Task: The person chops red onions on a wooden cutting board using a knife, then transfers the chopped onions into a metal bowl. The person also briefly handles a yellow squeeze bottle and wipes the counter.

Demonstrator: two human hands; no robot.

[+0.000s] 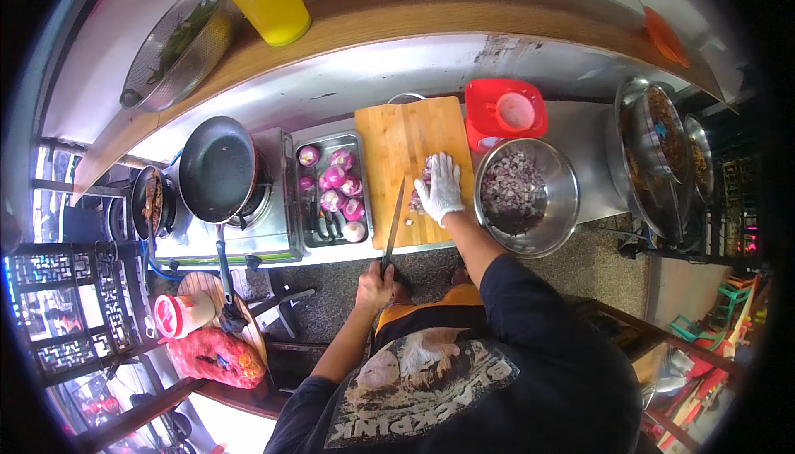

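Observation:
My left hand [375, 287], bare, grips the handle of a long kitchen knife [396, 221], whose blade points away from me over the near half of a wooden cutting board [385, 137]. In a white glove, my right hand [441, 188] lies flat on chopped red onion [416, 203] at the board's right side, partly hiding it. To the right, a steel bowl [562, 218] contains more chopped red onion [512, 187]. A metal tray [302, 246] left of the board holds several peeled red onions [334, 175] and black-handled scissors [326, 227].
A red kitchen scale [475, 109] with a cup [515, 111] stands behind the bowl. Left are a frying pan [217, 168] on a gas stove [279, 205] and a smaller pan [149, 174]. Large steel bowls [627, 137] stand far right. A wooden shelf [397, 10] holds a yellow container [267, 0] and colander [186, 84].

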